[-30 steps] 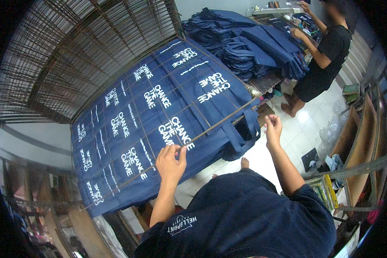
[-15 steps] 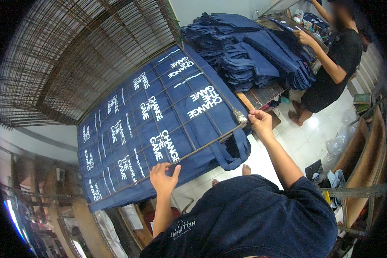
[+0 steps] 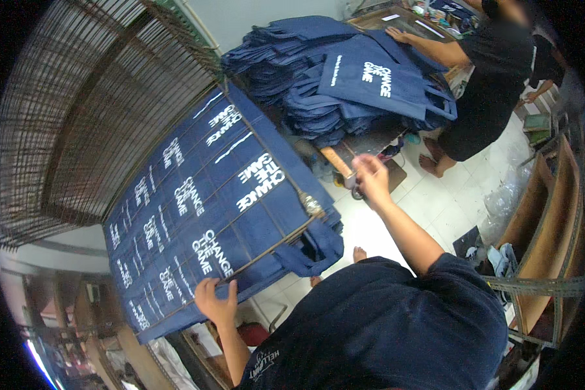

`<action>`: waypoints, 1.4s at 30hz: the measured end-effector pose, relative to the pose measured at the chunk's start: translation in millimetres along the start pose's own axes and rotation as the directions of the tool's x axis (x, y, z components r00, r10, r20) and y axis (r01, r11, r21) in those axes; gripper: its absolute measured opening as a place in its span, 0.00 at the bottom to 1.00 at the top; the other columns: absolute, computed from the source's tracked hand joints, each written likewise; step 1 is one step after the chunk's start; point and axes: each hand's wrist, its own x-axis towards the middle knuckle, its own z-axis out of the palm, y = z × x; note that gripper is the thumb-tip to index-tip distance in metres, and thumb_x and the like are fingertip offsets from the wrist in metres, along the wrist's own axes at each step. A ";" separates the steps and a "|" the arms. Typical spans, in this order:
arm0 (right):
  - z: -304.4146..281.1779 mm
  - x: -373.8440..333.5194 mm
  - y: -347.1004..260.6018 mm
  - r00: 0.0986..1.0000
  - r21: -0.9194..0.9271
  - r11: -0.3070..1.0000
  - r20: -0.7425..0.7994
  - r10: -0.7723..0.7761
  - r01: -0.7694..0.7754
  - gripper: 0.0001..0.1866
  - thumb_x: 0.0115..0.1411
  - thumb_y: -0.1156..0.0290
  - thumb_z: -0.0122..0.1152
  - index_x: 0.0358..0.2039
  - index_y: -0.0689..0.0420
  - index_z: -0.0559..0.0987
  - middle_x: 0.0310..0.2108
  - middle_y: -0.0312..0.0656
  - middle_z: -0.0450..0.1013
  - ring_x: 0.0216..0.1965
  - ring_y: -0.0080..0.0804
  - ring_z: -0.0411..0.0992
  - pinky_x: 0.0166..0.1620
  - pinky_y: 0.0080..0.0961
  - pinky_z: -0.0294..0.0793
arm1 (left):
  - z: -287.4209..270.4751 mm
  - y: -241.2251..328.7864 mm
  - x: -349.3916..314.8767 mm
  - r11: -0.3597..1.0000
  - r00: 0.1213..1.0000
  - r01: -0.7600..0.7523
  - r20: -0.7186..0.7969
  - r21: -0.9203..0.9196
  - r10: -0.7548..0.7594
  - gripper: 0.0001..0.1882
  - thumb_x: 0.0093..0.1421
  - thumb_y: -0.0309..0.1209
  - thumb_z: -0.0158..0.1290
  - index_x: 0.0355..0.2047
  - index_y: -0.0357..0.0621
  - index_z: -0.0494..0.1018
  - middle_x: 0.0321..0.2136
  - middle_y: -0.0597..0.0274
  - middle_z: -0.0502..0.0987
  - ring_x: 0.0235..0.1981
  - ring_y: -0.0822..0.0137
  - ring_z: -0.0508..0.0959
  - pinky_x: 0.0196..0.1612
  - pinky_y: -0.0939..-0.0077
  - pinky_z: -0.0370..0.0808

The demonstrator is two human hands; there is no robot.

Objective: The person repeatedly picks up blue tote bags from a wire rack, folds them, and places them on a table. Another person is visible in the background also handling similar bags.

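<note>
Navy tote bags [image 3: 175, 244] with white print lie in rows on a wire drying rack shelf [image 3: 260, 263]. My left hand [image 3: 217, 300] rests on the shelf's near edge, its fingers laid over the rim and the thumb spread away. Silver tape wraps the shelf's right corner [image 3: 312, 205], and bag handles [image 3: 305, 250] hang below it. My right hand [image 3: 372, 181] is in the air to the right of that corner, apart from it. Its fingers are loosely bent and slightly blurred, with nothing visible in them. A wooden strip [image 3: 336, 162] lies just beyond.
Raised wire shelves [image 3: 104, 110] stand at the far left. A tall pile of navy bags [image 3: 286, 71] covers a table, with one printed bag [image 3: 354, 81] on top. A co-worker [image 3: 494, 84] stands beside it, an arm stretched over the pile. Wooden boards [image 3: 549, 214] stand at the right.
My right hand has let go of the taped corner. The co-worker has leaned in, and a printed bag now lies on the pile. The rack appears lower and farther left in the view.
</note>
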 end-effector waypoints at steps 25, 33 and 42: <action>3.0 120.2 -323.3 0.535 -0.347 0.463 0.758 -0.373 0.815 0.28 0.48 0.73 0.55 0.53 0.63 0.70 0.54 0.51 0.67 0.57 0.39 0.64 0.59 0.29 0.62 | -17.4 156.9 188.3 0.776 0.955 -0.294 -0.150 -0.557 0.254 0.20 0.45 0.32 0.61 0.38 0.38 0.72 0.40 0.54 0.74 0.45 0.58 0.72 0.49 0.66 0.67; 28.0 45.8 -405.4 0.111 -0.107 0.402 0.994 0.014 0.910 0.20 0.47 0.72 0.58 0.43 0.61 0.75 0.30 0.40 0.73 0.32 0.26 0.70 0.39 0.22 0.69 | 25.9 191.1 264.5 0.332 0.965 0.147 0.209 -0.932 0.159 0.39 0.53 0.35 0.56 0.63 0.47 0.51 0.61 0.49 0.57 0.63 0.56 0.55 0.61 0.57 0.54; 44.2 86.4 -412.0 0.195 -0.149 0.381 0.977 -0.084 0.913 0.27 0.44 0.76 0.56 0.48 0.65 0.71 0.35 0.47 0.74 0.38 0.32 0.71 0.41 0.25 0.71 | 6.2 230.1 264.9 -0.238 0.962 0.252 0.217 -0.938 0.164 0.22 0.61 0.33 0.52 0.52 0.33 0.63 0.49 0.56 0.70 0.53 0.63 0.69 0.55 0.69 0.65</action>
